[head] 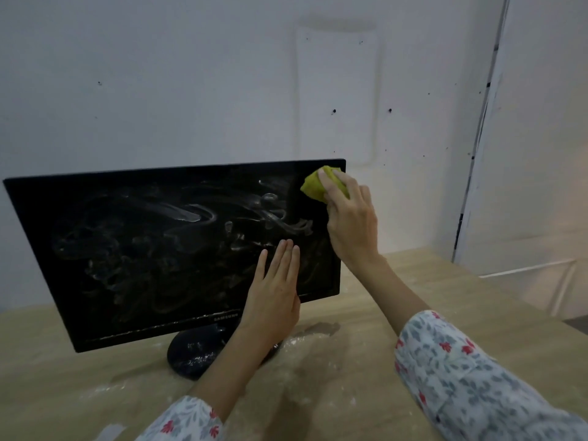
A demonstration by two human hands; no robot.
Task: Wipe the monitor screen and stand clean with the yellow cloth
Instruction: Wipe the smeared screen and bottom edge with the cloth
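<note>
A: Monitor point(152, 249) stands wide on the desk point(366, 393), screen facing us.

B: Right hand point(350, 224) clutches yellow cloth point(315, 186) at top-right corner; left hand point(273, 297) flat, fingers point(283, 259) together.

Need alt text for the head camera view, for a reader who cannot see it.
A person's right hand presses a bunched yellow cloth to the upper right corner of a smeared black monitor screen, while the left hand lies flat, open, against the lower right screen. The round stand and wooden table show white powdery residue.
</note>
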